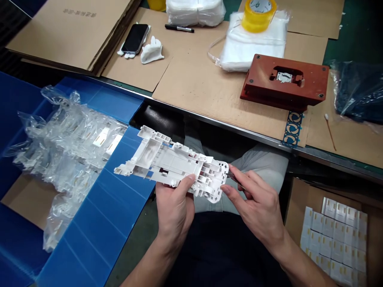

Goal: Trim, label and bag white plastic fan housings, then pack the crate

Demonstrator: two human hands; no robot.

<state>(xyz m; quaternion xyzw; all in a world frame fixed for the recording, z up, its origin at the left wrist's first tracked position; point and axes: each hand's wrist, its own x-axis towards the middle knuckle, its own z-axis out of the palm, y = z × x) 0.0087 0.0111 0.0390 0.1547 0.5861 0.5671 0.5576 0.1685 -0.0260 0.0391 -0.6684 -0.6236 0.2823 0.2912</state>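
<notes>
A white molded plastic frame (179, 161) with ribs, slots and a rounded right end lies across my lap, held in the air. My left hand (176, 203) grips its lower edge, thumb on top and fingers underneath. At the rounded end, my right hand (257, 199) is closed on a thin dark tool (235, 180), its tip by the frame's edge. Most of that tool is hidden by the fingers, so its exact kind cannot be made out.
A blue bin (101, 207) with bagged white parts (68, 143) stands left. On the bench are a red-brown fixture (311, 79), yellow tape roll (251, 22), plastic bags (239, 48), phone (136, 38), marker (179, 28) and cotton swab (330, 131). White pieces (332, 239) fill a carton at right.
</notes>
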